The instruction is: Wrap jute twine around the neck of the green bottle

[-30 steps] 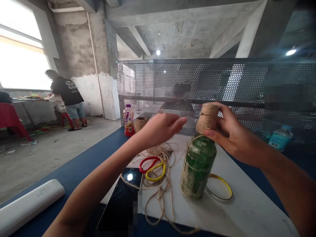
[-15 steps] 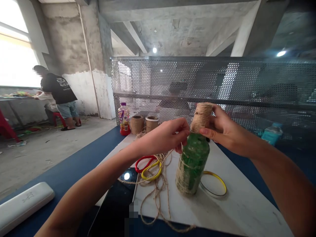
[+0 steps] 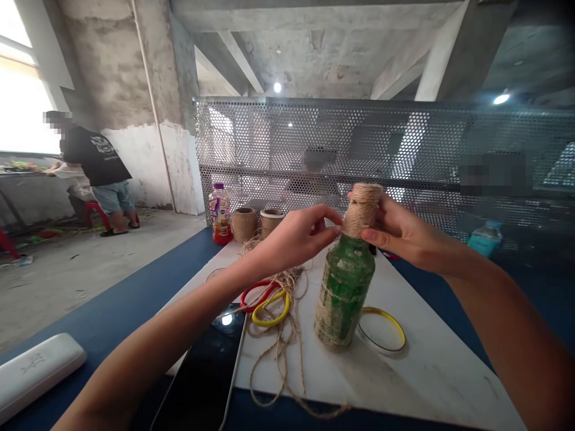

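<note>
Evidently the right hand (image 3: 399, 233) is gripping the bottle (image 3: 344, 284) by its neck, thumb in front and fingers behind; the left hand (image 3: 309, 233) is curling its thumb and forefinger close together beside the lower edge of the wrap (image 3: 360, 211); whether they are pinching a strand, I cannot tell. The bottle is standing right of centre in the frame; close turns of twine are covering its neck, so that part is looking done; green glass is showing on the body, so by my judgement most of it is lacking such turns. Just right of its base a tape roll (image 3: 395, 321) is lying on the sheet (image 3: 404, 389); at centre, scissors (image 3: 270, 324) are resting among loose twine (image 3: 287, 279); a phone (image 3: 204, 371) is lying at lower centre-left; farther back, two spools (image 3: 245, 226) are standing beside a drink bottle (image 3: 220, 215); at far left a person (image 3: 96, 161) is standing by a counter.
</note>
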`<control>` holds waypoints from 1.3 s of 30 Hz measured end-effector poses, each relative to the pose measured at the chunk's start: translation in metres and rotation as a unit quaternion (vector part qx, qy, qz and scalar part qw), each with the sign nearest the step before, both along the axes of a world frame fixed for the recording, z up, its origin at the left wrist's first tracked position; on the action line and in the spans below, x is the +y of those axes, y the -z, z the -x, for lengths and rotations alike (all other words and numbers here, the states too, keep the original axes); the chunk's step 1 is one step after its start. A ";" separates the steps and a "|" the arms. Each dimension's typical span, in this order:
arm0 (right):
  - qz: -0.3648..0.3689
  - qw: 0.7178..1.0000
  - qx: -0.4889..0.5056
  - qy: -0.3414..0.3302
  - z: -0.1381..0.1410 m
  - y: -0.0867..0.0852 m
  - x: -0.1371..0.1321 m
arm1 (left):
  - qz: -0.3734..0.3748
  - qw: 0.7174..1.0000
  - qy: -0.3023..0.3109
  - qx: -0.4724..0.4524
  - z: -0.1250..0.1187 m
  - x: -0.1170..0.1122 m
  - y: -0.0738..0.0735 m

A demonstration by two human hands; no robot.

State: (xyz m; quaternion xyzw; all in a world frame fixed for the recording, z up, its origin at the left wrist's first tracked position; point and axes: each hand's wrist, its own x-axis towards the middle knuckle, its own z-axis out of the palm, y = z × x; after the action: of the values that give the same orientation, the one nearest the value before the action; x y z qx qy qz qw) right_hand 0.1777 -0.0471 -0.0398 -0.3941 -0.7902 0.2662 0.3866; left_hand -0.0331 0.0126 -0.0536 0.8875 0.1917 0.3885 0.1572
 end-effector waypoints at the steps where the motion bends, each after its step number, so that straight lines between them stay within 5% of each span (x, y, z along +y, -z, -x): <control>1: -0.007 1.000 -0.014 0.003 -0.001 -0.001 -0.001 | 0.004 1.000 0.002 -0.001 0.000 0.001 0.000; 10: -0.093 0.976 -0.092 0.171 0.003 0.002 0.001 | 0.027 0.999 0.022 -0.023 -0.003 0.003 0.002; 20: -0.028 0.999 -0.003 0.029 0.005 0.000 -0.002 | 0.003 1.000 0.018 0.002 0.000 0.003 -0.001; 27: -0.078 0.978 -0.078 0.176 0.006 0.003 -0.002 | 0.016 1.000 0.014 -0.001 -0.001 0.001 -0.001; 35: -0.046 0.997 -0.011 0.057 0.005 0.006 0.000 | 0.015 0.998 0.067 0.005 0.001 0.012 0.000; 39: -0.062 0.993 -0.059 0.086 0.008 0.003 -0.004 | 0.016 0.998 0.055 0.007 0.001 0.010 -0.001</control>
State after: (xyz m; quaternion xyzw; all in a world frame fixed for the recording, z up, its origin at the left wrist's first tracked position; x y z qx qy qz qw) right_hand 0.1693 -0.0515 -0.0429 -0.4508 -0.7898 0.1584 0.3845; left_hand -0.0346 0.0225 -0.0525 0.8967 0.1498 0.3700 0.1914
